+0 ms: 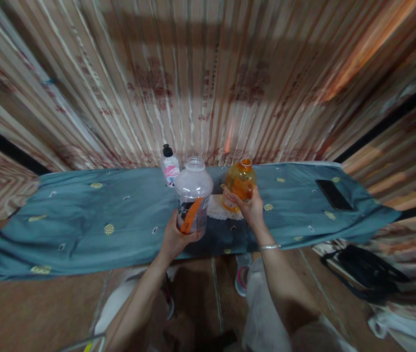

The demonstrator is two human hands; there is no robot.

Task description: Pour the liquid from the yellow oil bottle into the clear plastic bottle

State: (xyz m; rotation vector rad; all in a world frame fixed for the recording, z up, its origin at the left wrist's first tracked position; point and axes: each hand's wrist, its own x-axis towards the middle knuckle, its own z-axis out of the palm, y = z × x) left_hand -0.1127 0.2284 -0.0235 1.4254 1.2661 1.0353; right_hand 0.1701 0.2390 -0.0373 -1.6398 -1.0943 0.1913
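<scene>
My left hand (176,238) is wrapped round the lower part of a large clear plastic jar (194,188) with an orange and black label. Its mouth has no lid on it, and the jar stands upright in front of me. To the right, my right hand (252,209) grips the side of an amber bottle (240,182), which is also uncapped and tilted slightly. A white cloth (217,208) lies between and partly under the two containers. Just behind the jar is a small clear bottle (171,168) with a black cap and a pink label.
A teal patterned cloth (83,215) covers the narrow table. A dark phone (334,194) rests at its right end. Striped curtains (193,73) hang right behind the table. On the tiled floor at the right lies a black bag (365,271).
</scene>
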